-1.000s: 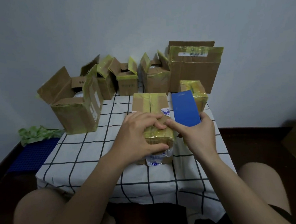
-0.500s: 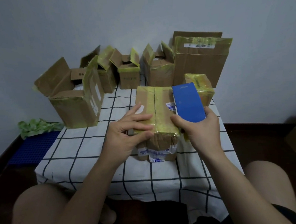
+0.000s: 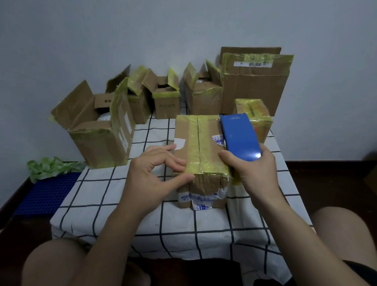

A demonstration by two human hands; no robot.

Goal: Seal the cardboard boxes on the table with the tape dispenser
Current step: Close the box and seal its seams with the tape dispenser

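Observation:
A closed cardboard box (image 3: 196,140) lies in the middle of the table, with yellowish tape running along its top seam and over its near end. My left hand (image 3: 156,169) rests on the box's near left corner, thumb and fingers touching the tape edge. My right hand (image 3: 255,174) holds the blue tape dispenser (image 3: 239,137) against the box's right side, its thumb on the taped top. Several other cardboard boxes stand behind.
A large open box (image 3: 100,135) stands at the left. Three smaller open boxes (image 3: 165,99) and a tall closed one (image 3: 254,82) line the wall. A small taped box (image 3: 260,115) sits behind the dispenser. The checked tablecloth (image 3: 102,193) covers the table; my knees are below.
My left hand has slid off the top of the box to its near left corner. The tape over the near end now lies uncovered. The dispenser stays at the box's right.

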